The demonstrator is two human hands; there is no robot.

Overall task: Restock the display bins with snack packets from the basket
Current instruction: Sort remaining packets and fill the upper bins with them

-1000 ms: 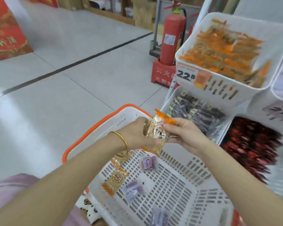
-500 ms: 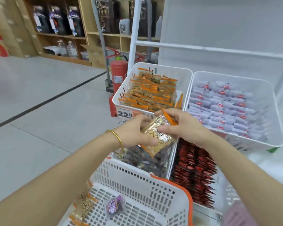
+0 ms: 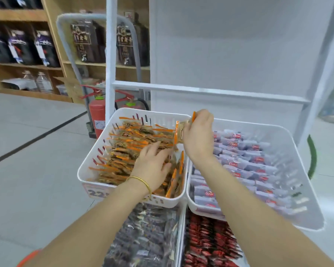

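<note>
Orange-edged crinkly packet (image 3: 180, 132) in right hand (image 3: 198, 137) (over slotted plastic bin (image 3: 89, 160))

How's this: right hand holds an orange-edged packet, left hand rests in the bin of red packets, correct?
No: the head view shows the left hand resting in the bin of orange packets. The right hand does hold an orange-edged packet.

A: How's the light?
B: Bright, even and diffuse; the floor (image 3: 37, 170) gleams pale, and shadows barely show.
A: Sharp?
B: Soft everywhere (motion blur, mostly). The left hand (image 3: 152, 164) smears, the far bottles (image 3: 21, 47) are fuzzy, and the right upright (image 3: 320, 83) leans with wide-angle distortion.
</note>
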